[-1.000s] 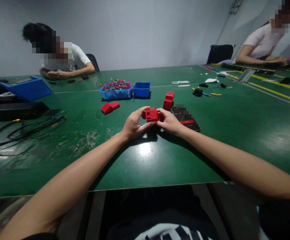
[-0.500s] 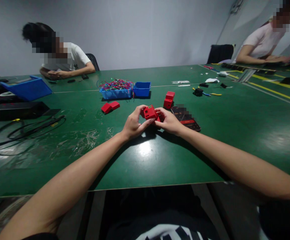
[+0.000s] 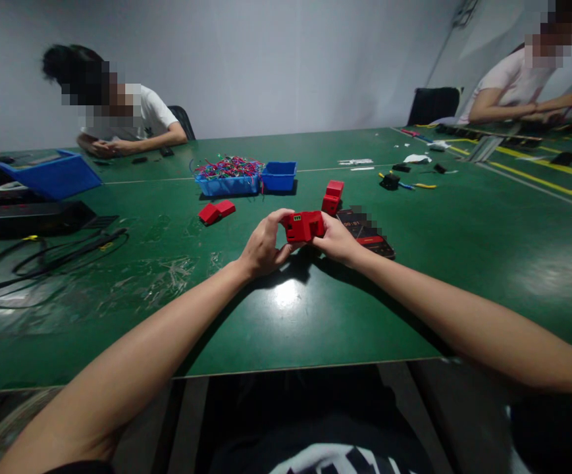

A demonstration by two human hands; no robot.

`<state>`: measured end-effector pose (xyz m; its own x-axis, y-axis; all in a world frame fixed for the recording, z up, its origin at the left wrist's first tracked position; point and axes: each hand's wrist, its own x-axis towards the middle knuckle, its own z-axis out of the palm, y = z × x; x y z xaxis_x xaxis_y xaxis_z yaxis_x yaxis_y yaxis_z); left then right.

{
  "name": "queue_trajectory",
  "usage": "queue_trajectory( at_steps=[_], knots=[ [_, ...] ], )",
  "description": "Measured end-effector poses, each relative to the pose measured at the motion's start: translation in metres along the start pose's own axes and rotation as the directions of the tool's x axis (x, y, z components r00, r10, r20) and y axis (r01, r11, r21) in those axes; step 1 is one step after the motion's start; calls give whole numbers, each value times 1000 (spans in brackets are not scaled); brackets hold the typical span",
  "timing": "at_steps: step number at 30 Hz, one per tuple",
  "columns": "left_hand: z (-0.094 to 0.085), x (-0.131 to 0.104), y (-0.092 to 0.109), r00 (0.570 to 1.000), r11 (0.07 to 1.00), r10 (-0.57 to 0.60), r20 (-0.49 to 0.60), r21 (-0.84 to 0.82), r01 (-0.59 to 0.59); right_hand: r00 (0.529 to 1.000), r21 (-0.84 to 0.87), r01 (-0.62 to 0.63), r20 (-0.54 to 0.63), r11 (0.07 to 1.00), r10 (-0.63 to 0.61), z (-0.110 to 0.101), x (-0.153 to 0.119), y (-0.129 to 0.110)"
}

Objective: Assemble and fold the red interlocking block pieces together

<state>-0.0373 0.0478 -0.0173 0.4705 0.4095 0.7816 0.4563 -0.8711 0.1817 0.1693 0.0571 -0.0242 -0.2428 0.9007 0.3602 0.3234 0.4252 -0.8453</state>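
1. In the head view, a red notched block [image 3: 305, 227] has just been turned between the hands: its notched side is now shown more fully, beside a small pale-marked slot in its upper face. By this turn, the front is brought level and more open to inspection, as far as can be judged.
2. The block is held just above the tabletop [image 3: 246, 329], centrally in front of the person.
3. Its left end is grasped by the left hand [image 3: 260, 249], with the fingers partly open and curved about it, the index finger near the top and the thumb low. Its right end is gripped by the right hand [image 3: 339, 241], with the fingers closed in; those tips are partly hidden, so their exact contact cannot be told.
4. Near the right hand, a phone [image 3: 373, 243] is laid flat, with a red stepped piece [image 3: 333, 196] set just beyond it. To the left, two red pieces [image 3: 210, 214] are placed touching or nearly so.
5. Farther off, a light-blue bin [image 3: 229, 187] is heaped with coloured wires [image 3: 229, 167], and a darker blue bin [image 3: 279, 180] is stood beside it
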Motion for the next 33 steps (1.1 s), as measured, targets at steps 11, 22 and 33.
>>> queue_trajectory(
  at_steps=[11,22,33],
  knots=[
    [-5,4,6,977,976,-166,137,162,143,992,-56,-68,-106,996,62,0,-2,-8],
    [-4,5,1,889,895,-446,103,76,440,993,189,-88,-60,978,101,4,-5,-16],
    [-3,7,2,898,908,-418,140,110,405,997,176,-37,-60,984,49,6,-6,-19]
  ],
)
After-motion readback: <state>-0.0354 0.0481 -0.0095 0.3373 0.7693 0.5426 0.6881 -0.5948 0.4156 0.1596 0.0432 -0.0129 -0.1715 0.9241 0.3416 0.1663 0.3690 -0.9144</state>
